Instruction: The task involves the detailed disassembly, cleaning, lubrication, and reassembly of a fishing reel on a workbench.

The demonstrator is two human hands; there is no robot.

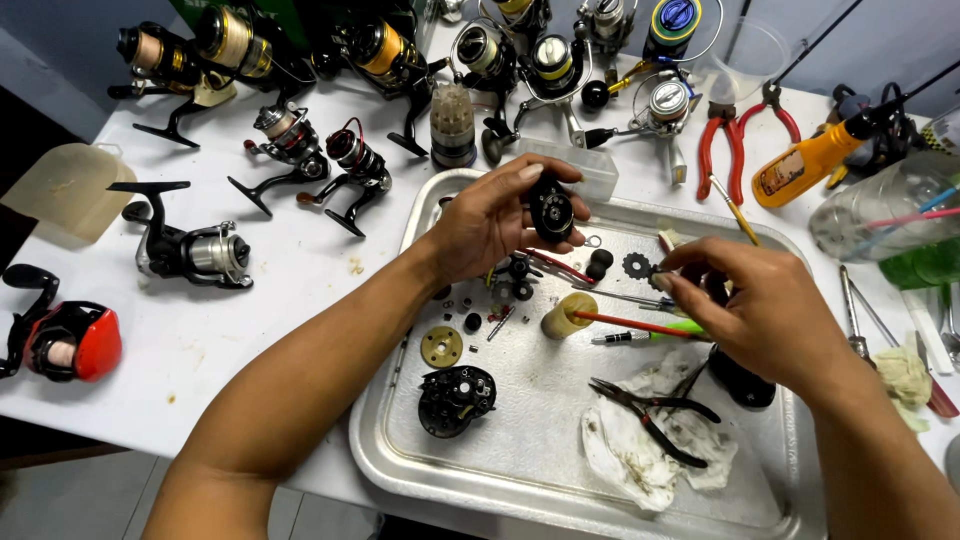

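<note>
Left hand [485, 220] grips a black reel part [551, 210], raised for inspection. Right hand [760, 315] pinches a gear [637, 266] – above the tray [520, 470]

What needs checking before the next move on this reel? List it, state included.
1. Left hand grips black round reel part: ok.
2. Right hand pinches a small piece: cannot tell which.
3. Black gear lies loose on metal tray: ok.
4. Small screws all inside the tray: cannot tell.
5. Black pliers rest on white rag, within reach: ok.
6. Reel body lies flat in tray: ok.
</note>
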